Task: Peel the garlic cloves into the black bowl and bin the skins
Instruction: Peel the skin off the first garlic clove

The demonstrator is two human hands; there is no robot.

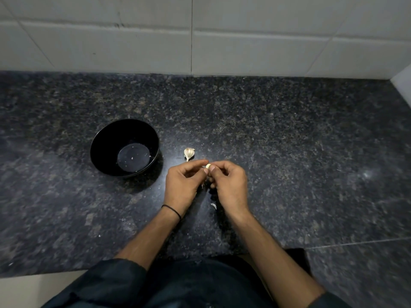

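Note:
A small pale garlic clove [208,166] is pinched between the fingertips of my left hand [181,185] and my right hand [230,185], just above the dark granite counter. A piece of a garlic bulb [189,153] in its papery skin lies on the counter just beyond my hands. The black bowl [104,138] stands to the left of my hands, holding only a few tiny specks. A scrap of skin [213,205] lies on the counter between my wrists, and another small bit [202,185] shows between my palms.
The speckled granite counter [289,141] runs to a white tiled wall [200,41] at the back and a wall corner at the far right. The counter's front edge is at the lower left, above a pale floor [33,290]. No bin is in view.

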